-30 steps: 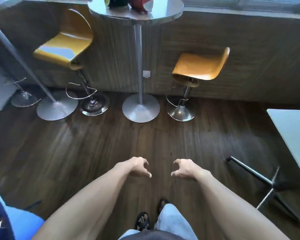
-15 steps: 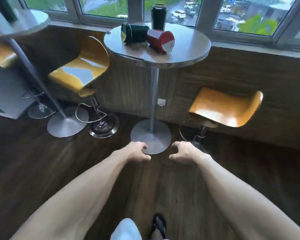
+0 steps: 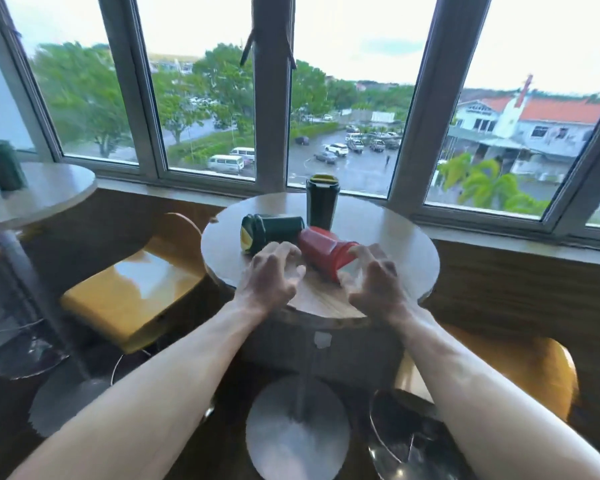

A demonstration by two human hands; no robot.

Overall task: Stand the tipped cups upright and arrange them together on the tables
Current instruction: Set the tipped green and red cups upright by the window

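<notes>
Both forearms reach forward, left hand [image 3: 272,271] and right hand [image 3: 373,280] spread, apparently empty, flanking the tipped red cup [image 3: 324,251].

Grey-framed windows [image 3: 271,98] show daylight, trees and a wet car park. Below them runs a wood-panelled wall [image 3: 499,282]; yellow stools [image 3: 132,289] stand on dark floor [image 3: 0,445].
</notes>
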